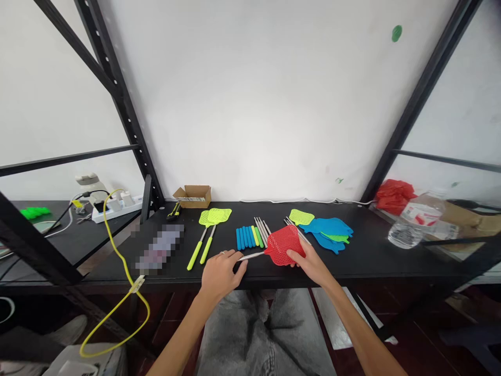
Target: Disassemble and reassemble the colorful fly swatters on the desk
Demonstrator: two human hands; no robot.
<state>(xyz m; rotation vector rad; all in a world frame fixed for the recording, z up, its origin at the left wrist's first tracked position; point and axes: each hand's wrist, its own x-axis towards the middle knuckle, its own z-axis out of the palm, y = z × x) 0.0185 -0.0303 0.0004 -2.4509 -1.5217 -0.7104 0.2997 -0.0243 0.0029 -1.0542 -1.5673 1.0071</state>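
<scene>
A red fly swatter (281,244) with a mesh head and a thin metal rod is held low over the front of the black shelf. My left hand (221,272) is closed around the rod's end, and its fingers hide that end. The head's right edge is pinched by my right hand (313,264), thumb on top. Just behind lie several blue, yellow and green handle grips (245,238) in a row, beside loose metal rods (259,225). Two yellow-green fly swatters (209,241) with matching grips rest to the left. Loose blue swatter heads (332,228) lie to the right, overlapping a green one.
A small open cardboard box (193,197) stands at the back left, near a black-and-yellow cutter (174,211). A pixelated item (161,249) lies in front, with a yellow cable (117,250) hanging past it. Right of the frame post are a plastic bottle (418,216) and a red bag (394,196).
</scene>
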